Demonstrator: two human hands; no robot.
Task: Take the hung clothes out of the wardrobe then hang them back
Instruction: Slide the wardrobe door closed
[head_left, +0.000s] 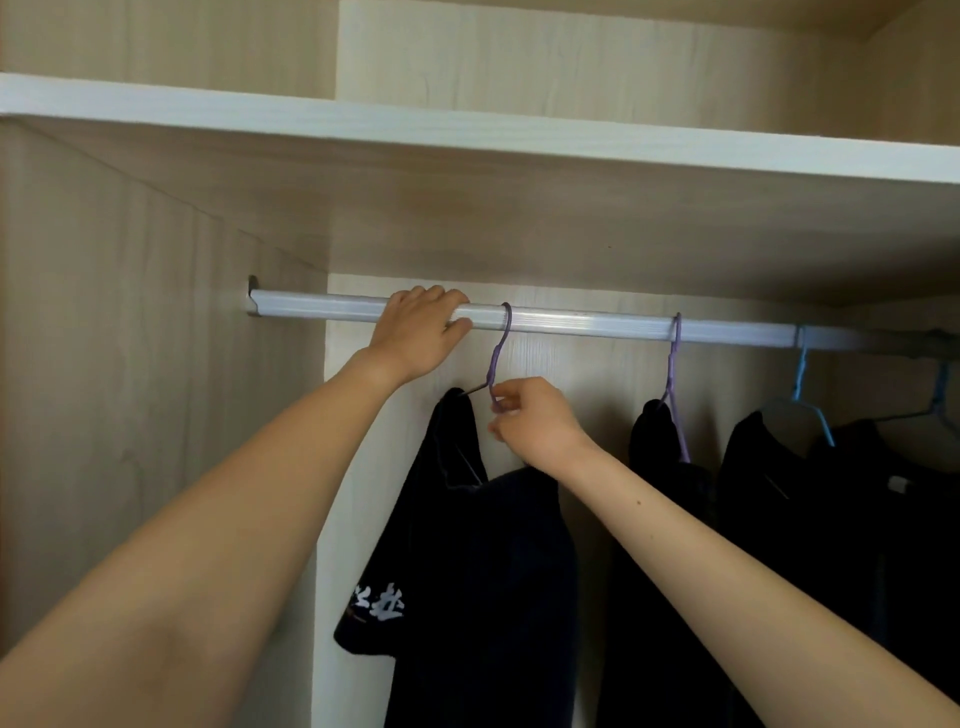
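- The left hand (415, 332) is reaching up to the rail (571, 322), its grip curling round the bar, fingers over the top and thumb underneath
- The right hand (535, 421) is sitting lower, its grip pinching the neck of the first purple hanger (500, 358) between thumb and fingertips
- That hanger's hook is looping over the rail just beside the left hand
- A dark shirt (467, 571) with pale characters on its sleeve is hanging from it, one shoulder slipping down below the hanger's arm
- A second purple hanger (674, 374) is hanging further right, carrying another dark garment (660, 545)
- A blue hanger (800, 384) is hooking on near the rail's right end, with more dark clothes (841, 519) below it
- A white shelf (467, 135) is running across above the rail
- Both forearms are stretching up into the wardrobe (130, 364)
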